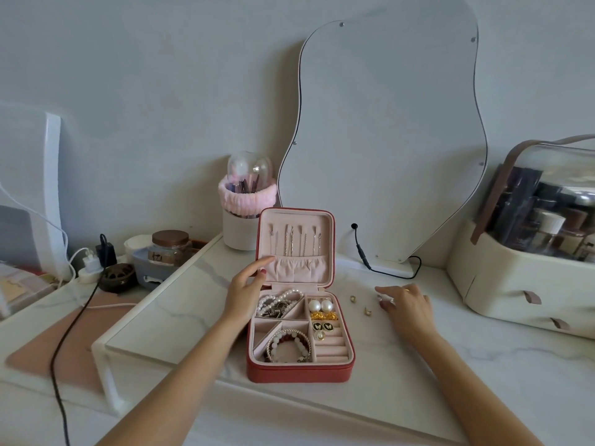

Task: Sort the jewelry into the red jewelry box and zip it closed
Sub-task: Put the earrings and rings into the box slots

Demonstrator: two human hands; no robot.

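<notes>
Most jewelry already sits in the open box [299,370]; two gold earrings [353,298] remain on the counter [418,358]. Left hand [246,284] steadies the lid with relaxed fingers; right hand [407,305] pinches something small and unclear. Zipping is left.

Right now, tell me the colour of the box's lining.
Pale pink; the lining shows best in the head view, inside the open red box.

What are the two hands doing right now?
Left hand: open, fingers touching the red jewelry box lid's edge.
Right hand: on the table; grip cannot be told.
</notes>
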